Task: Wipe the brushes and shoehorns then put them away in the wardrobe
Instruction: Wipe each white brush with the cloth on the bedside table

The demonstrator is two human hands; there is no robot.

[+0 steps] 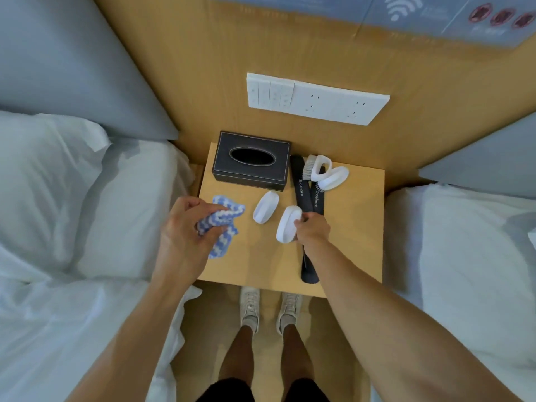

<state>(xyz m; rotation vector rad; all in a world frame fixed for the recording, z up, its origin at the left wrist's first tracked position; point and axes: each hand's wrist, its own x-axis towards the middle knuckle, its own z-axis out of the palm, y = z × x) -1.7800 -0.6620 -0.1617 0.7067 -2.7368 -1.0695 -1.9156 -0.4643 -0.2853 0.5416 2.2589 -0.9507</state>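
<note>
Left hand: left hand (185,227) bunched round a blue-and-white zigzag microfibre cloth (222,224), near the left edge of the pale wooden bedside tabletop (356,227).
Right hand: right hand (311,227) grasping a white oval plastic brush (287,224) by its right side, mid-tabletop, tilted up.
Other brushes: second white oval brush (266,206) lying between cloth and held brush; two more white brushes with bristles showing (324,172) stacked toward the back edge.
Shoehorns: two black plastic shoehorns (309,195) lying front to back, partly under the right forearm.
Step in hand: likely wiping the held brush.
Doing it well: bring cloth to brush, turn brush to reach every face, keep grip on the rim.
Bystander: black leather tissue box (251,161) at the back left corner.
</note>
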